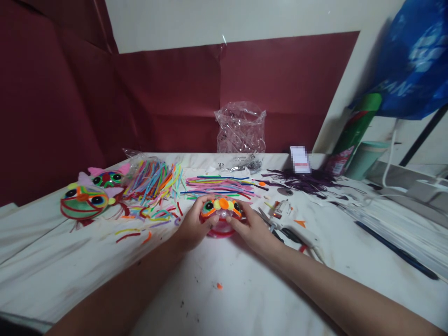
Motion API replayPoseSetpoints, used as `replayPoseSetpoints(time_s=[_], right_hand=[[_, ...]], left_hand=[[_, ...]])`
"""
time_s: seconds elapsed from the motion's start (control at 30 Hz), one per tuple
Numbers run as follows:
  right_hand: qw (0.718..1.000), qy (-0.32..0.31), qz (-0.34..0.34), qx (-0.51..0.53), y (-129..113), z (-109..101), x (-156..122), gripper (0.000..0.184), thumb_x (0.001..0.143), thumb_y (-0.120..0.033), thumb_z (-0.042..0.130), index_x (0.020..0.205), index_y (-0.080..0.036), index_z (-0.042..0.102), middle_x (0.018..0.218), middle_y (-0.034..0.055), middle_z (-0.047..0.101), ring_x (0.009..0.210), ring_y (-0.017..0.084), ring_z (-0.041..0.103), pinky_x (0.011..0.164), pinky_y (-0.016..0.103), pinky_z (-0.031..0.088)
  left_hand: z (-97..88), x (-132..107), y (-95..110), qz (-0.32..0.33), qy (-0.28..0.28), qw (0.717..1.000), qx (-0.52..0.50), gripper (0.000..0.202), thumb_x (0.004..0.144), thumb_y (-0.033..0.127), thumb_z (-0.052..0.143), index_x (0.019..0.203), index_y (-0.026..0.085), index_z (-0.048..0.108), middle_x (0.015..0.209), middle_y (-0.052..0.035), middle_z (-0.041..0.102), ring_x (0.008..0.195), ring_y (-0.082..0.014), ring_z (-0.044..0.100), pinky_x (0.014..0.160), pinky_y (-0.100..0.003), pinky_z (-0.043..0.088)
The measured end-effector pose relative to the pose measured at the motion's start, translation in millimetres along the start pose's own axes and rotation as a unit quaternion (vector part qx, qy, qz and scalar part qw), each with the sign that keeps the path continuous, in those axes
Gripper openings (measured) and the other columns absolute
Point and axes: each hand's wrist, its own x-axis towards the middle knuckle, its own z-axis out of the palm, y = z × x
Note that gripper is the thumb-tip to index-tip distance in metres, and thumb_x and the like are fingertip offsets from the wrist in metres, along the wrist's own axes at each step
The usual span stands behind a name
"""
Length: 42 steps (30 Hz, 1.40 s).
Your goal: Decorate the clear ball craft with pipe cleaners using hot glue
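A small craft face [221, 209] with black eyes, a yellow and orange pom-pom top and a red rim rests on the white table [245, 289]. My left hand [192, 226] grips its left side with the fingers curled round it. My right hand [252, 228] holds its right side, fingers pressed against it. Both forearms reach in from the bottom edge.
Two finished craft faces [89, 196] lie at the left. Coloured pipe cleaners [175, 184] are spread behind. A glue gun [285, 212] and scissors [269, 224] lie right of my hands. A clear plastic bag [241, 128], purple strands [304, 179] and stacked paper [395, 219] sit further off.
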Motion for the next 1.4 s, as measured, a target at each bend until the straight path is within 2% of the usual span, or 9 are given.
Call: replayPoseSetpoints(time_s=[0.2, 0.33, 0.6, 0.83, 1.03, 1.27, 1.4], right_hand=[[1.000, 0.003, 0.001, -0.001, -1, 0, 0, 0.056, 0.078, -0.041, 0.059, 0.125, -0.014, 0.046, 0.121, 0.0126, 0.060, 0.105, 0.025, 0.059, 0.091, 0.040, 0.046], [1.000, 0.001, 0.000, 0.000, 1, 0, 1, 0.054, 0.078, -0.040, 0.059, 0.124, -0.015, 0.047, 0.119, 0.0114, 0.061, 0.105, 0.025, 0.059, 0.091, 0.040, 0.046], [1.000, -0.002, 0.006, 0.024, -1, 1, -1, 0.056, 0.077, -0.040, 0.061, 0.126, -0.017, 0.045, 0.120, 0.0108, 0.061, 0.107, 0.025, 0.060, 0.089, 0.040, 0.048], [1.000, 0.004, -0.007, 0.023, -1, 1, -2, 0.055, 0.076, -0.042, 0.062, 0.123, -0.018, 0.046, 0.118, 0.0092, 0.062, 0.106, 0.024, 0.060, 0.091, 0.039, 0.047], [0.999, 0.002, -0.018, 0.028, 1, 4, -2, 0.060, 0.075, -0.042, 0.064, 0.125, -0.016, 0.043, 0.123, 0.0124, 0.057, 0.111, 0.025, 0.056, 0.093, 0.040, 0.047], [1.000, 0.007, -0.016, 0.004, 0, 3, -2, 0.056, 0.077, -0.040, 0.061, 0.125, -0.018, 0.044, 0.121, 0.0109, 0.059, 0.108, 0.025, 0.058, 0.093, 0.040, 0.046], [1.000, 0.001, -0.014, 0.004, 1, 1, -1, 0.053, 0.078, -0.037, 0.059, 0.125, -0.019, 0.046, 0.120, 0.0096, 0.060, 0.108, 0.025, 0.058, 0.091, 0.041, 0.047]], left_hand=[[-0.7, 0, 1, -0.008, -0.016, 1.000, -0.020, 0.048, 0.082, 0.036, 0.060, 0.124, 0.019, 0.043, 0.126, -0.0113, 0.053, 0.116, -0.0249, 0.052, 0.100, -0.038, 0.041], [-1.4, 0, 1, -0.005, -0.018, 1.000, -0.013, 0.047, 0.082, 0.035, 0.059, 0.124, 0.019, 0.044, 0.128, -0.0118, 0.052, 0.117, -0.0259, 0.051, 0.100, -0.039, 0.040], [4.0, -1, 5, -0.020, 0.027, 0.998, 0.044, 0.049, 0.073, 0.028, 0.068, 0.115, 0.020, 0.046, 0.124, -0.0098, 0.054, 0.116, -0.0260, 0.051, 0.098, -0.039, 0.041], [4.7, -3, 10, -0.025, 0.034, 0.997, 0.056, 0.050, 0.071, 0.028, 0.069, 0.115, 0.021, 0.047, 0.120, -0.0090, 0.057, 0.112, -0.0261, 0.054, 0.096, -0.039, 0.043], [5.8, -2, 11, -0.026, 0.034, 0.997, 0.069, 0.050, 0.071, 0.027, 0.069, 0.115, 0.020, 0.047, 0.118, -0.0088, 0.059, 0.108, -0.0258, 0.056, 0.093, -0.038, 0.044], [2.6, -2, 5, 0.011, 0.026, 0.998, 0.059, 0.046, 0.075, 0.027, 0.064, 0.118, 0.020, 0.048, 0.125, -0.0100, 0.055, 0.118, -0.0270, 0.051, 0.100, -0.040, 0.041], [1.4, -2, 2, 0.009, 0.027, 0.998, 0.054, 0.046, 0.075, 0.028, 0.063, 0.118, 0.021, 0.048, 0.125, -0.0096, 0.055, 0.118, -0.0272, 0.050, 0.101, -0.041, 0.040]])
